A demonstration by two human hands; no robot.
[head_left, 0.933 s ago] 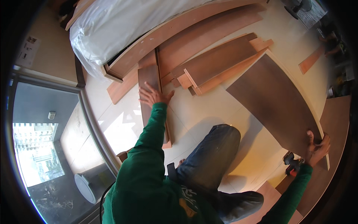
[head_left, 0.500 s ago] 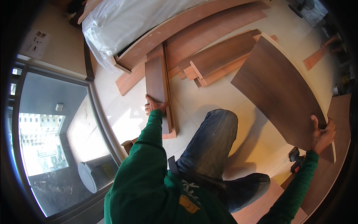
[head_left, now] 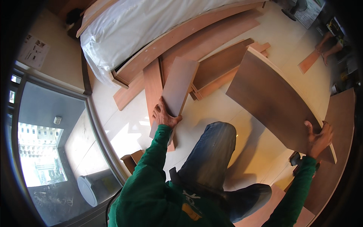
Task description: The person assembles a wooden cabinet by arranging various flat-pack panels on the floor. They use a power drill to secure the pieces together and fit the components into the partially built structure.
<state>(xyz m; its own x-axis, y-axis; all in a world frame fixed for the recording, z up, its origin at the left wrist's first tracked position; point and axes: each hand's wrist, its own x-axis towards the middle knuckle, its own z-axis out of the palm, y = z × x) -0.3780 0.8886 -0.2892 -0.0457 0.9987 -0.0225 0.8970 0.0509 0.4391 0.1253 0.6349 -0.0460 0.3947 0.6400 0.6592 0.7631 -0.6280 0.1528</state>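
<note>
My left hand [head_left: 165, 114] grips a narrow brown board [head_left: 180, 81] across its width, fingers at one edge and thumb at the other. The board is tilted, raised off the reddish-brown planks [head_left: 152, 81] beneath it. In my right hand [head_left: 319, 139] is the near end of a wide dark brown panel [head_left: 270, 102], thumb on its face and fingers around the pale edge. This panel stands at a slant on my right. A cordless drill [head_left: 294, 159] shows by my right wrist, partly hidden by the sleeve and panel.
A plastic-wrapped mattress [head_left: 124, 34] in a wooden frame lies at the back. Stacked boards [head_left: 223, 62] rest on the tiled floor. A small cardboard box [head_left: 130, 160] sits near the glass door [head_left: 56, 132]. At far right, another person's hands [head_left: 324, 51] are near a reddish strip [head_left: 309, 61].
My left hand has lifted the narrow board off the planks and turned it, its far end swinging right. The wide panel in my right hand has shifted slightly left.
</note>
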